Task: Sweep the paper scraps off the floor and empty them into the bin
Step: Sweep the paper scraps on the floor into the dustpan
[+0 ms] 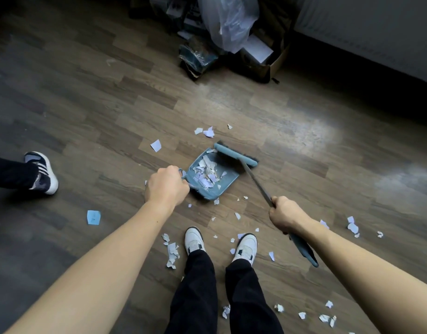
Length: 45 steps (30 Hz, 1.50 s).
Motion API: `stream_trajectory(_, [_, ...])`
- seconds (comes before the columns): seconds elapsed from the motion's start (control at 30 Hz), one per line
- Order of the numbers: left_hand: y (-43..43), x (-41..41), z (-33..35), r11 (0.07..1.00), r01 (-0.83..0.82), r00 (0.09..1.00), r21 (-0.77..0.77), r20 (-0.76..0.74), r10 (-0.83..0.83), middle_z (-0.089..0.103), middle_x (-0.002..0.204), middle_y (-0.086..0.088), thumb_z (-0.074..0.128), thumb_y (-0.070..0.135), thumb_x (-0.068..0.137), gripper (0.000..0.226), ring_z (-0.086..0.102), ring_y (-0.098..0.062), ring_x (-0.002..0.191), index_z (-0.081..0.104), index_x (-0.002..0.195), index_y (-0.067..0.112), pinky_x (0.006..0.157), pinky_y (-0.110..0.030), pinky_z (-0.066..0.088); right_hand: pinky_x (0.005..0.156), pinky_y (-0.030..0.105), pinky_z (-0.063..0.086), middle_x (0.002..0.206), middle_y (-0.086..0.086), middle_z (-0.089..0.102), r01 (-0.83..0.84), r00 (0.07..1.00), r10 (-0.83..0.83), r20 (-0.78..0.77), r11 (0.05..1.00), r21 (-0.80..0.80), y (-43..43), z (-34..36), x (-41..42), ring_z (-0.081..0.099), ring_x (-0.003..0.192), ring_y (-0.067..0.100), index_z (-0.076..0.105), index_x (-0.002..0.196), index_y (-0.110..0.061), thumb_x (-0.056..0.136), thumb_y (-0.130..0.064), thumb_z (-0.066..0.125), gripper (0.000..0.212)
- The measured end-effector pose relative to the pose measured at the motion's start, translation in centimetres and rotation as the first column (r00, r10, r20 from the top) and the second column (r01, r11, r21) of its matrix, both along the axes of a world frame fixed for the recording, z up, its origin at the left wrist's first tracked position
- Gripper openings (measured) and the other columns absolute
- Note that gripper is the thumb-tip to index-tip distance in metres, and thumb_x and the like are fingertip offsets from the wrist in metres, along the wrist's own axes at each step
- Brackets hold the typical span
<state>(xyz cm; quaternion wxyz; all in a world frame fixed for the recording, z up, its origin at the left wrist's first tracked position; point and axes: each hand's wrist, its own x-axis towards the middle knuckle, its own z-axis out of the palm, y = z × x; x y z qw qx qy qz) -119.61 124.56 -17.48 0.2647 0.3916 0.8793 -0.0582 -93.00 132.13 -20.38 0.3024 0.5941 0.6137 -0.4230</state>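
Many paper scraps (207, 174) are sitting in the dustpan (228, 186) at 12 o'clock; more are littering the floor (304, 141) at 5 and 7. Left hand (168, 186) is gripping its handle, right hand (283, 215) clenching the broom (236, 155) shaft. Sweeping step; strays probably needing gathering next.

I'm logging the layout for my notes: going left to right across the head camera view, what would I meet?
dark sneaker → blue paper square → left hand → dustpan → right hand, gripping the broom handle → paper scraps beyond the right forearm.
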Motion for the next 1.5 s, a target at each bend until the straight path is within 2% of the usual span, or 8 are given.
stream_trajectory(0.2, [-0.5, -0.5, 0.1, 1.000, -0.018, 1.000, 0.004, 0.005, 0.018, 0.065, 0.091, -0.014, 0.053, 0.024, 0.085, 0.013, 0.059, -0.039, 0.086, 0.050, 0.074, 0.018, 0.066, -0.034, 0.044, 0.027, 0.017, 0.032, 0.078, 0.008, 0.053, -0.095, 0.995, 0.097, 0.018, 0.994, -0.061, -2.4, -0.1, -0.3, 0.055, 0.046, 0.020, 0.054, 0.115, -0.009, 0.087, -0.005, 0.034, 0.034])
stream_trajectory(0.4, [-0.2, -0.3, 0.5, 1.000, 0.001, 1.000, -0.006, 0.009, -0.001, 0.065, 0.097, -0.015, 0.052, 0.023, 0.087, 0.014, 0.059, -0.038, 0.091, 0.062, 0.090, 0.013, 0.070, -0.034, 0.045, 0.036, 0.023, 0.042, 0.074, 0.007, 0.053, -0.096, 0.995, 0.098, 0.026, 0.994, -0.059, -1.9, 3.7, 1.6, 0.055, 0.048, 0.022, 0.054, 0.108, -0.013, 0.090, -0.011, 0.037, 0.025])
stream_trajectory(0.63, [-0.8, -0.6, 0.2, 1.000, -0.002, 1.000, 0.013, 0.013, 0.001, 0.065, 0.096, -0.014, 0.052, 0.024, 0.088, 0.013, 0.060, -0.039, 0.091, 0.061, 0.087, 0.015, 0.070, -0.034, 0.046, 0.027, 0.014, 0.030, 0.081, 0.013, 0.057, -0.047, 0.998, 0.045, 0.039, 0.998, 0.032, -0.7, 2.8, -0.3, 0.053, 0.042, 0.021, 0.051, 0.107, -0.013, 0.090, -0.005, 0.035, 0.025])
stream_trajectory(0.83, [-0.6, -0.6, 0.1, 1.000, 0.009, 1.000, 0.002, 0.008, -0.009, 0.064, 0.087, -0.010, 0.053, 0.019, 0.086, 0.010, 0.050, -0.032, 0.074, 0.061, 0.087, 0.013, 0.063, -0.031, 0.043, 0.030, 0.017, 0.035, 0.074, 0.010, 0.056, -0.026, 0.998, 0.029, 0.053, 0.998, -0.055, -2.3, 0.6, -1.9, 0.055, 0.038, 0.019, 0.054, 0.117, -0.007, 0.087, -0.005, 0.034, 0.036])
stream_trajectory(1.07, [-0.6, -0.6, 0.0, 1.000, 0.023, 0.999, 0.014, 0.022, -0.024, 0.065, 0.091, -0.012, 0.052, 0.018, 0.085, 0.009, 0.059, -0.035, 0.086, 0.059, 0.086, 0.013, 0.067, -0.033, 0.045, 0.033, 0.024, 0.042, 0.063, 0.012, 0.048, 0.088, 0.996, -0.088, -0.001, 0.993, -0.084, -1.5, 4.9, -1.0, 0.047, 0.036, 0.023, 0.057, 0.106, -0.005, 0.090, -0.007, 0.035, 0.027])
stream_trajectory(1.23, [-1.3, -1.1, 0.7, 0.999, 0.052, 0.997, -0.014, 0.055, -0.051, 0.065, 0.105, -0.012, 0.048, 0.020, 0.089, 0.021, 0.061, -0.033, 0.097, 0.062, 0.104, 0.012, 0.070, -0.033, 0.042, 0.036, 0.025, 0.043, 0.062, 0.012, 0.046, 0.173, 0.984, -0.174, -0.034, 0.985, -0.009, -0.1, 7.1, -2.0, 0.047, 0.039, 0.023, 0.058, 0.105, -0.004, 0.091, -0.009, 0.036, 0.026])
stream_trajectory(1.4, [-1.5, -3.9, 2.0, 1.000, -0.027, 0.996, 0.001, 0.080, 0.027, 0.064, 0.109, -0.011, 0.049, 0.022, 0.091, 0.026, 0.060, -0.034, 0.101, 0.061, 0.113, 0.014, 0.076, -0.034, 0.046, 0.035, 0.024, 0.041, 0.059, 0.010, 0.042, 0.258, 0.964, -0.252, -0.087, 0.964, 0.063, 1.8, 7.6, -5.2, 0.045, 0.038, 0.023, 0.046, 0.074, -0.011, 0.091, -0.006, 0.036, 0.021])
stream_trajectory(1.5, [-0.6, -5.6, 2.2, 0.998, -0.056, 0.996, 0.000, 0.074, 0.056, 0.063, 0.108, -0.012, 0.049, 0.021, 0.090, 0.025, 0.060, -0.034, 0.100, 0.061, 0.111, 0.014, 0.072, -0.033, 0.043, 0.036, 0.026, 0.043, 0.063, 0.012, 0.045, 0.274, 0.959, -0.265, -0.103, 0.958, 0.089, 3.6, 6.5, -6.9, 0.047, 0.040, 0.023, 0.043, 0.071, -0.013, 0.089, -0.005, 0.036, 0.022])
